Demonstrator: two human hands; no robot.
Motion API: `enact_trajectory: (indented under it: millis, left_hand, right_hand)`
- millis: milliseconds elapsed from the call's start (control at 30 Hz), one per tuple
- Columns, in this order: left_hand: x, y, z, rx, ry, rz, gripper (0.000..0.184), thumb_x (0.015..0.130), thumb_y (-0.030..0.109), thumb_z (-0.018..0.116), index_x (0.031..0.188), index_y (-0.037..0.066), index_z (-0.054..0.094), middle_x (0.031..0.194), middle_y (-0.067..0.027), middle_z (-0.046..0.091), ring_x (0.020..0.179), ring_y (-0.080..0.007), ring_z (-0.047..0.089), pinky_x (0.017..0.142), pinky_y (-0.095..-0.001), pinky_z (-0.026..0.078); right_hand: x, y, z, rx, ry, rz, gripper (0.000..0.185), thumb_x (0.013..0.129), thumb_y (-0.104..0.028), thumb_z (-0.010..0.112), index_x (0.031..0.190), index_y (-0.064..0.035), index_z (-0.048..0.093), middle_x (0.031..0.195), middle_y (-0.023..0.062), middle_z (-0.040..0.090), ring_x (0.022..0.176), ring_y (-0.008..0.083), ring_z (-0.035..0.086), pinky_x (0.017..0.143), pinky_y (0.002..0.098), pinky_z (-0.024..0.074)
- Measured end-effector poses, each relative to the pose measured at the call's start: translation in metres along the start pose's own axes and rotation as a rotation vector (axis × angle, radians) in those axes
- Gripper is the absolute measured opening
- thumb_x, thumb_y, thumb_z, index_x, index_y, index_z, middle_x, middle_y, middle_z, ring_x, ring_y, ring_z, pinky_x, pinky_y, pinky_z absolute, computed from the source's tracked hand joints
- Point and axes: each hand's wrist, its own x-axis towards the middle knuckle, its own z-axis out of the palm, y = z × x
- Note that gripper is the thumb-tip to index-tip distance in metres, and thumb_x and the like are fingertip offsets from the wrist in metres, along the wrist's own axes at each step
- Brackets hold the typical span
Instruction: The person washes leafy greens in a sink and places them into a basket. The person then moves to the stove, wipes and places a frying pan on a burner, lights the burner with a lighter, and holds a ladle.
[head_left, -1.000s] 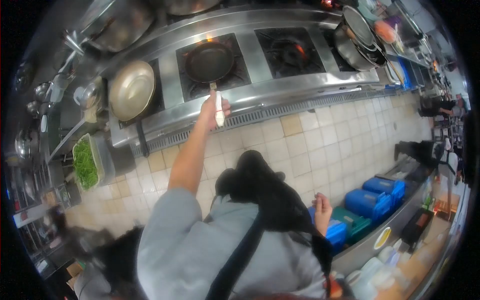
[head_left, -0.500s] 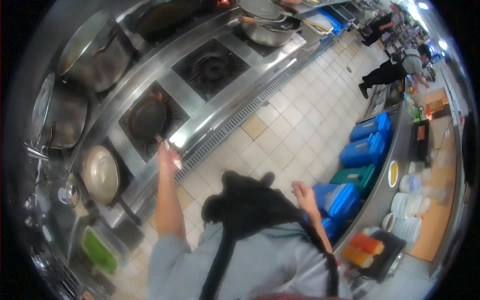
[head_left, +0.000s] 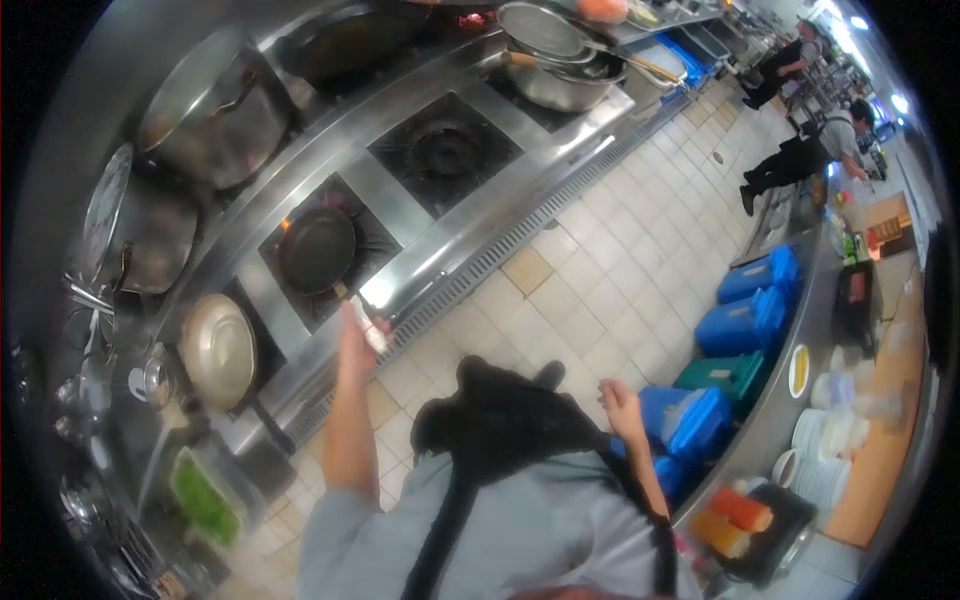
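A dark frying pan (head_left: 318, 250) sits over a burner on the steel range, with a small orange flame (head_left: 286, 225) at its left edge. My left hand (head_left: 358, 340) is closed around the handle end, with a folded white cloth (head_left: 370, 326) in its grip. Most of the handle is covered by the cloth and fingers. The inside of the pan looks dark, and I cannot make out any food in it. My right hand (head_left: 622, 408) hangs in the air near the blue bins, its fingers loosely bent and apart, holding nothing.
A pale metal pan (head_left: 220, 350) lies left of the burner, its dark handle (head_left: 272, 428) jutting over the edge. Large pots (head_left: 215, 110) stand behind. Stacked metal bowls (head_left: 560, 85) sit farther along. Blue bins (head_left: 740, 322) line the right counter. Two co-workers (head_left: 815, 150) stand far off.
The whole view has shifted slightly, so things appear lower and farther right. More of the white cloth shows at my left hand. The flame appears at the pan's left edge.
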Motion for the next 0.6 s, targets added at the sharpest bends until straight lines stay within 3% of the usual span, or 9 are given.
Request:
enact_trajectory:
  millis: [33, 100, 133, 200, 267, 300, 367, 467, 600]
  left_hand:
    - [-0.008, -0.003, -0.007, -0.003, 0.007, 0.008, 0.064, 0.093, 0.068, 0.047, 0.123, 0.012, 0.052, 0.090, -0.0103, 0.064, 0.081, -0.0254, 0.065, 0.069, -0.0445, 0.056]
    - [-0.028, -0.018, -0.012, 0.067, 0.100, 0.070, 0.080, 0.091, 0.073, 0.043, 0.144, 0.013, 0.037, 0.121, -0.0170, 0.058, 0.110, -0.0287, 0.058, 0.093, -0.0505, 0.048]
    - [-0.061, -0.012, -0.003, 0.080, 0.068, 0.027, 0.090, 0.092, 0.074, 0.040, 0.152, 0.009, 0.026, 0.141, -0.0198, 0.045, 0.130, -0.0329, 0.043, 0.109, -0.0525, 0.033]
    - [-0.084, -0.025, -0.016, 0.052, 0.227, 0.028, 0.088, 0.094, 0.072, 0.036, 0.149, 0.004, 0.027, 0.144, -0.0200, 0.044, 0.133, -0.0338, 0.042, 0.110, -0.0509, 0.032]
    - [-0.110, -0.044, -0.024, 0.099, 0.305, 0.279, 0.085, 0.098, 0.067, 0.033, 0.148, -0.001, 0.029, 0.147, -0.0202, 0.039, 0.135, -0.0329, 0.041, 0.112, -0.0497, 0.030]
    - [-0.121, -0.050, -0.021, 0.113, 0.291, 0.277, 0.085, 0.098, 0.067, 0.033, 0.148, -0.001, 0.029, 0.147, -0.0202, 0.039, 0.135, -0.0329, 0.041, 0.112, -0.0497, 0.030]
    - [-0.142, -0.051, -0.001, 0.375, 0.337, 0.731, 0.059, 0.105, 0.045, 0.039, 0.141, -0.003, 0.040, 0.136, -0.0195, 0.051, 0.126, -0.0268, 0.050, 0.108, -0.0395, 0.037]
    - [-0.159, -0.034, 0.052, 0.704, 0.270, 0.773, 0.039, 0.105, 0.023, 0.047, 0.136, -0.002, 0.047, 0.125, -0.0178, 0.060, 0.115, -0.0216, 0.058, 0.101, -0.0349, 0.045]
    - [-0.148, -0.001, 0.129, 0.683, 0.051, 0.811, 0.024, 0.101, 0.011, 0.053, 0.117, -0.003, 0.063, 0.105, -0.0104, 0.069, 0.099, -0.0151, 0.064, 0.088, -0.0304, 0.051]
  right_hand:
    - [0.001, 0.001, 0.001, -0.001, -0.009, 0.001, 0.026, 0.100, -0.019, 0.055, 0.113, 0.0014, 0.065, 0.097, 0.0103, 0.071, 0.081, 0.0149, 0.067, 0.070, 0.0277, 0.0532]
    - [0.008, 0.003, 0.001, -0.005, -0.022, 0.000, 0.027, 0.100, -0.020, 0.055, 0.113, 0.0015, 0.065, 0.098, 0.0104, 0.071, 0.081, 0.0150, 0.067, 0.070, 0.0280, 0.0534]
    - [0.012, 0.010, 0.002, 0.011, -0.038, 0.002, 0.028, 0.101, -0.021, 0.055, 0.114, 0.0016, 0.064, 0.099, 0.0106, 0.071, 0.081, 0.0152, 0.067, 0.070, 0.0281, 0.0534]
    - [0.009, 0.012, 0.008, 0.049, -0.029, 0.023, 0.030, 0.101, -0.022, 0.055, 0.115, 0.0018, 0.064, 0.099, 0.0108, 0.070, 0.081, 0.0155, 0.067, 0.070, 0.0281, 0.0534]
    - [0.014, -0.001, 0.009, 0.074, -0.027, 0.022, 0.025, 0.099, -0.016, 0.056, 0.112, 0.0043, 0.064, 0.096, 0.0110, 0.070, 0.080, 0.0164, 0.068, 0.071, 0.0288, 0.0530]
    - [0.015, -0.004, 0.006, 0.085, -0.012, 0.029, 0.025, 0.099, -0.016, 0.056, 0.112, 0.0043, 0.064, 0.096, 0.0110, 0.070, 0.080, 0.0164, 0.068, 0.071, 0.0288, 0.0530]
    - [0.021, -0.007, 0.002, 0.019, -0.040, 0.009, 0.027, 0.100, -0.017, 0.056, 0.113, 0.0043, 0.064, 0.096, 0.0115, 0.070, 0.081, 0.0173, 0.068, 0.072, 0.0290, 0.0535]
    - [0.026, -0.006, 0.004, 0.061, -0.020, 0.034, 0.027, 0.100, -0.018, 0.056, 0.113, 0.0033, 0.064, 0.094, 0.0116, 0.070, 0.080, 0.0164, 0.067, 0.072, 0.0298, 0.0535]
    - [0.043, 0.016, 0.004, 0.095, -0.029, 0.027, 0.027, 0.100, -0.020, 0.056, 0.113, 0.0023, 0.065, 0.091, 0.0112, 0.070, 0.078, 0.0160, 0.066, 0.072, 0.0310, 0.0527]
